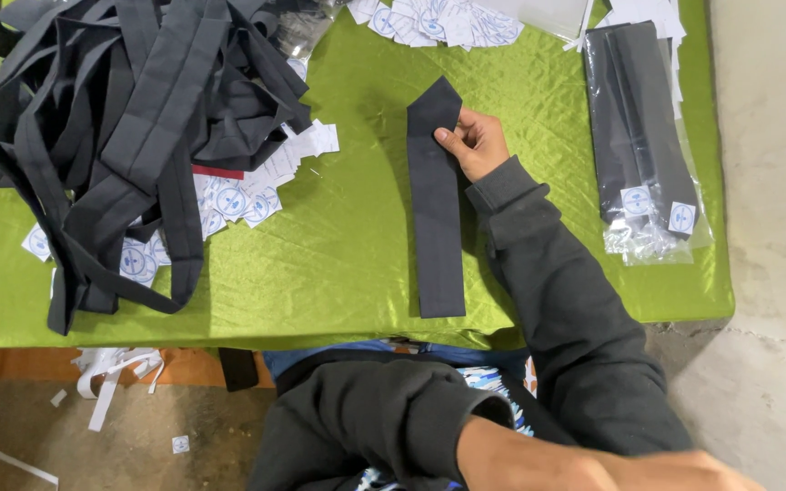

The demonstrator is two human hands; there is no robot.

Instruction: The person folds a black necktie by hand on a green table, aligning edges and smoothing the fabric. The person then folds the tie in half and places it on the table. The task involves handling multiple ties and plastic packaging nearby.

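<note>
Fingers of the right hand pinched the folded dark tie near its twelve-o'clock tip, smoothing seemingly underway, while the left hand's grip was unreadable.

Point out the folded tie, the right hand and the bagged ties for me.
folded tie [436,227]: head view, middle of the dark strip.
right hand [475,141]: head view, middle of the hand at the tie's top.
bagged ties [640,127]: head view, dark cloth inside the clear bag.
</note>
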